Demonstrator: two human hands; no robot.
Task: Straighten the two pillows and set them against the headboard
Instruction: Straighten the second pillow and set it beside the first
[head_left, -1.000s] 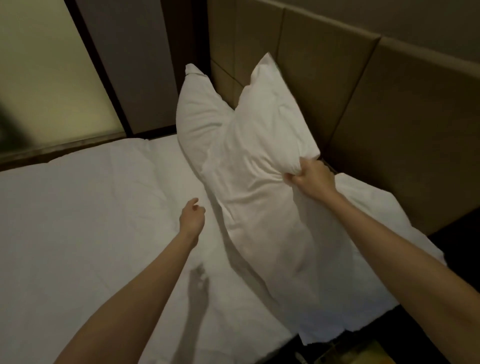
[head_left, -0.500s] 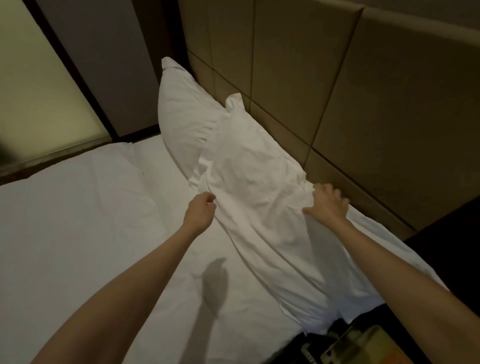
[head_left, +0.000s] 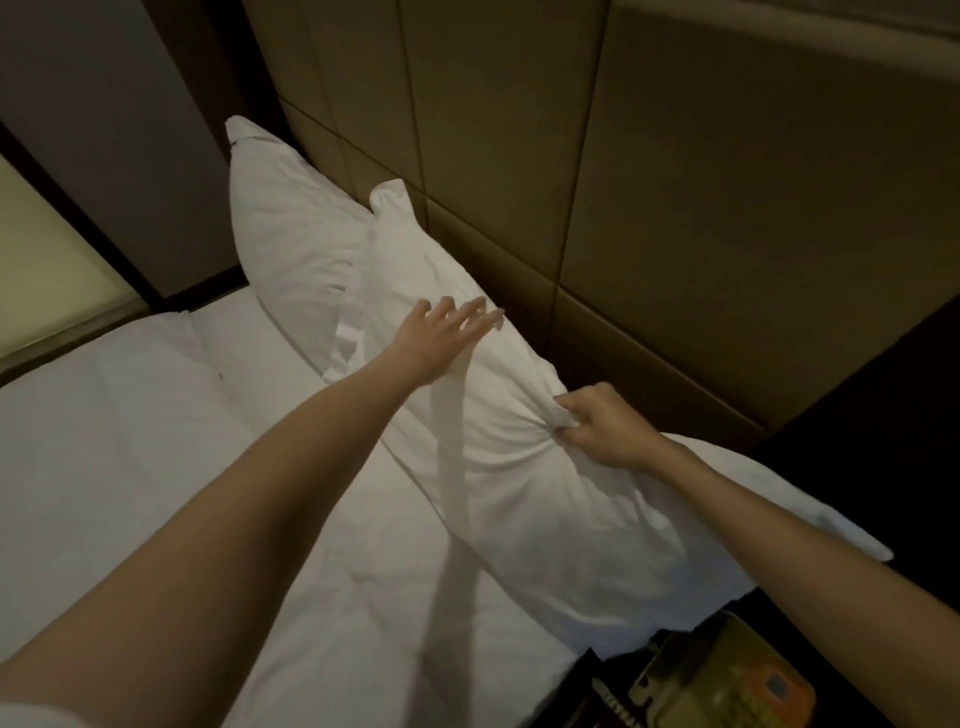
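Note:
Two white pillows lean along the padded brown headboard (head_left: 675, 208). The far pillow (head_left: 291, 234) stands against it at the back, one corner pointing up. The near pillow (head_left: 519, 467) lies in front, overlapping the far one's right edge. My left hand (head_left: 436, 338) rests flat on the near pillow's upper part, fingers spread. My right hand (head_left: 597, 426) pinches a bunch of the near pillow's cover near its middle, and creases radiate from the grip.
The white bed sheet (head_left: 130, 441) covers the mattress to the left. A dark nightstand edge (head_left: 883, 405) sits right of the headboard. A yellow and orange object (head_left: 727, 686) lies at the bottom right beside the bed. A frosted panel (head_left: 41, 270) stands at far left.
The near pillow came down from upright to lying against the headboard. My left hand moved from the sheet onto the pillow and spread flat. My right hand regripped the cover lower down.

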